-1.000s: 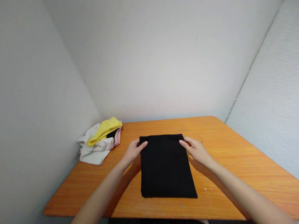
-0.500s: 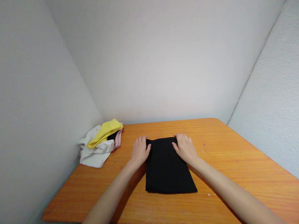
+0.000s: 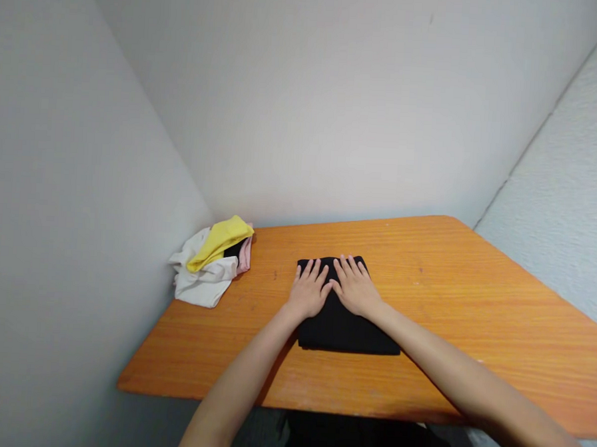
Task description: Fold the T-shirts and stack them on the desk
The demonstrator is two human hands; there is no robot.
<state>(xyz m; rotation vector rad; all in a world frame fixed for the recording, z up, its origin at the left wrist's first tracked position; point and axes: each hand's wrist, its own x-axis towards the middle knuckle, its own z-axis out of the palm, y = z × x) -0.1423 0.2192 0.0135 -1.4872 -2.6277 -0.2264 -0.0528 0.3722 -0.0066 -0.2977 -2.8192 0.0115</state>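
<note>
A folded black cloth garment (image 3: 345, 329) lies flat on the wooden table in front of me; its exact kind does not show. My left hand (image 3: 309, 294) rests palm down on its upper left part, fingers spread and pointing to the far edge. Beside it, my right hand (image 3: 356, 290) lies flat on the upper right part, its fingers also spread. The two thumbs nearly meet at the middle of the cloth. Both hands hide portions of the cloth's far half.
At the table's far left corner sits a heap of clothes: a white cloth (image 3: 202, 288), a yellow cloth (image 3: 222, 239) and a pink cloth (image 3: 245, 254), with some black fabric between. Walls border the orange-brown table (image 3: 475, 293) at the left, back and right.
Both hands have let go of the cloth's far corners and moved inward, now flat with spread fingers on top of it. The camera view has shifted slightly.
</note>
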